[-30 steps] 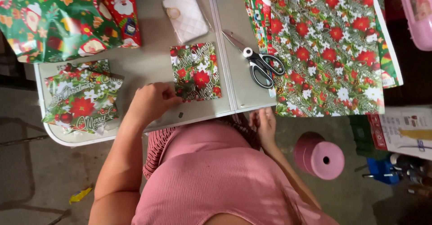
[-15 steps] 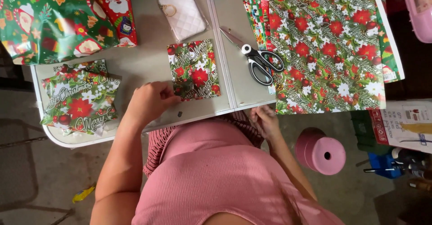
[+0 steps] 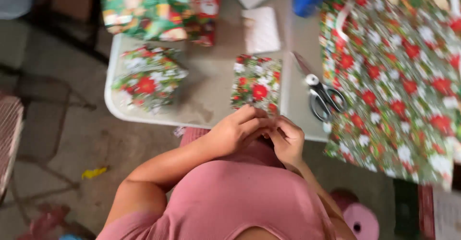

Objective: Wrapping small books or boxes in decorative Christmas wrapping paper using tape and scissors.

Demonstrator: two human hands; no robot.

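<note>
While the large sheet of poinsettia wrapping paper [image 3: 398, 77] covers the right side of the grey table [image 3: 211, 96], the small flat wrapped parcel [image 3: 257, 82] lies at the near edge, and both hands meet just below it: the left hand [image 3: 235, 129] curled and the right hand [image 3: 288, 139] pinched together, apparently working something too small to make out. Judged from this, a finishing step on the parcel is under way, and the next move calls for fine fingertip control at its near edge. Scissors [image 3: 322, 96] lie beside the parcel, another wrapped package [image 3: 149, 77] sits left, above a stone floor [image 3: 62, 139].
</note>
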